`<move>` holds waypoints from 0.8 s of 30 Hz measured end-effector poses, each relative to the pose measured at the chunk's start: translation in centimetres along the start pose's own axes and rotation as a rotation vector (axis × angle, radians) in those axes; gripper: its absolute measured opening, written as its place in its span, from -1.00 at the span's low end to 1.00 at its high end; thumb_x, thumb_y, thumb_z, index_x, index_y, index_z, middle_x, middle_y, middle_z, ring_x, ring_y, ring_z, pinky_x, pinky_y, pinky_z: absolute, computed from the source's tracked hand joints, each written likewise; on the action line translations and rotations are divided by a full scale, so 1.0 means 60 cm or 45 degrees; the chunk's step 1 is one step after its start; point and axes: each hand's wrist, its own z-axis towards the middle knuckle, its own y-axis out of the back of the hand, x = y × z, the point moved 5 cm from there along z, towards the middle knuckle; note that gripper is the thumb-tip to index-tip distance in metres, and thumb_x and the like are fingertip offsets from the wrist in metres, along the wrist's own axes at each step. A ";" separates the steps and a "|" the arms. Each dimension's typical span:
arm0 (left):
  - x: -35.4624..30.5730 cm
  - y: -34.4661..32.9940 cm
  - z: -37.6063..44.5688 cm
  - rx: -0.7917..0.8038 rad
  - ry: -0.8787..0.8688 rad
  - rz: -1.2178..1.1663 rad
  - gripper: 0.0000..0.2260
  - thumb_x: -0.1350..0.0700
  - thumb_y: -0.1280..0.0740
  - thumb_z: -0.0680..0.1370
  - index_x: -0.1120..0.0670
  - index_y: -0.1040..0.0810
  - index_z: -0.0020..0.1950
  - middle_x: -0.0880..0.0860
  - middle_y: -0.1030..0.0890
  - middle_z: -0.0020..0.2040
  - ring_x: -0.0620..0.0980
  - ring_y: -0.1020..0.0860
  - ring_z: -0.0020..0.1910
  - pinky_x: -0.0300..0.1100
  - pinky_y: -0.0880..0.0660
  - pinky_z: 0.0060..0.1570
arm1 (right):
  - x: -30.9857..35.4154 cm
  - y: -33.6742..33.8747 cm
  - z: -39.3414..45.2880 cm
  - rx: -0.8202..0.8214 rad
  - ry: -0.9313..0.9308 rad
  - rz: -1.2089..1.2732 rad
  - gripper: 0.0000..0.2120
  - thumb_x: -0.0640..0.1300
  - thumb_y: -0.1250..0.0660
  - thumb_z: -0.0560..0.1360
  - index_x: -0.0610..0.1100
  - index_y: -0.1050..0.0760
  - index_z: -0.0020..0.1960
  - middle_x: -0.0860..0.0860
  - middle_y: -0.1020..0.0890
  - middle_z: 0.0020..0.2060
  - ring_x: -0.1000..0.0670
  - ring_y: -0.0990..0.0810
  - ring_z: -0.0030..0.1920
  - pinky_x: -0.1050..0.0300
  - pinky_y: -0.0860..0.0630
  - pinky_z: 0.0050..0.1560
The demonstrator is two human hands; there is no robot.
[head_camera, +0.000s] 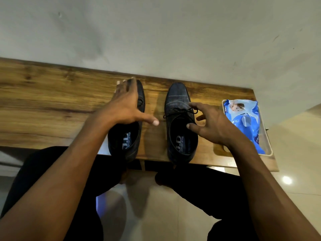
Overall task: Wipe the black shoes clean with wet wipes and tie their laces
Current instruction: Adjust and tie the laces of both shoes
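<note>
Two black lace-up shoes stand side by side on a wooden shelf [52,101], toes toward the wall. My left hand [126,105] hovers over the left shoe [126,143], fingers straight and spread, thumb pointing right. Whether it touches the shoe I cannot tell. My right hand [212,122] is at the right side of the right shoe [177,101], fingers loosely curled beside the tied lace [184,112]; the fingertips look close to the lace but no firm grip shows. A blue pack of wet wipes [243,117] lies to the right.
The wipes pack sits in a shallow pale tray [268,150] at the shelf's right end. A grey wall rises just behind the shoes. My legs in dark trousers [199,188] are below the shelf's front edge, above a tiled floor.
</note>
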 end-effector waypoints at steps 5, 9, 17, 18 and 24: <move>0.083 0.002 -0.004 0.276 0.132 -0.097 0.46 -0.41 -0.62 -0.14 -0.11 0.04 0.62 0.12 -0.15 0.63 0.21 -0.17 0.58 0.20 -0.28 0.48 | -0.003 -0.012 0.012 -0.002 -0.024 -0.157 -0.38 0.12 -0.43 0.48 0.06 -0.35 0.49 -0.05 -0.60 0.27 -0.10 -0.63 0.14 -0.04 -0.51 0.21; 0.099 0.001 -0.011 0.269 0.145 -0.022 -0.05 -0.01 -0.68 0.23 0.04 -0.27 0.51 0.04 -0.49 0.39 0.13 -0.49 0.31 0.10 -0.50 0.28 | 0.005 -0.013 0.014 -0.044 -0.040 -0.144 -0.41 0.08 -0.44 0.48 0.03 -0.40 0.47 -0.05 -0.62 0.23 -0.13 -0.62 0.14 -0.04 -0.54 0.19; 0.085 -0.004 -0.011 0.006 0.032 0.091 -0.50 0.27 -0.43 0.50 0.12 -0.41 0.41 0.18 -0.58 0.23 0.18 -0.57 0.16 0.02 -0.56 0.11 | 0.033 -0.018 0.021 -0.075 -0.011 -0.132 -0.45 0.01 -0.41 0.50 0.01 -0.41 0.47 -0.05 -0.63 0.20 -0.11 -0.63 0.11 -0.03 -0.56 0.14; 0.083 -0.007 -0.009 -0.027 0.015 0.079 -0.57 0.27 -0.40 0.50 0.10 -0.45 0.36 0.18 -0.59 0.17 0.18 -0.58 0.10 0.04 -0.57 0.04 | 0.036 -0.020 0.022 -0.070 -0.009 -0.133 -0.45 0.01 -0.41 0.51 0.00 -0.41 0.47 -0.05 -0.63 0.20 -0.11 -0.63 0.11 -0.03 -0.56 0.14; 0.058 -0.024 0.002 -0.199 -0.046 0.000 -0.74 0.23 -0.32 0.48 0.09 -0.54 0.16 0.16 -0.61 0.01 0.21 -0.59 0.00 -0.04 -0.55 -0.10 | 0.047 -0.021 0.023 -0.058 -0.008 -0.123 -0.46 -0.04 -0.40 0.50 -0.02 -0.42 0.46 -0.06 -0.65 0.17 -0.11 -0.63 0.08 -0.03 -0.57 0.11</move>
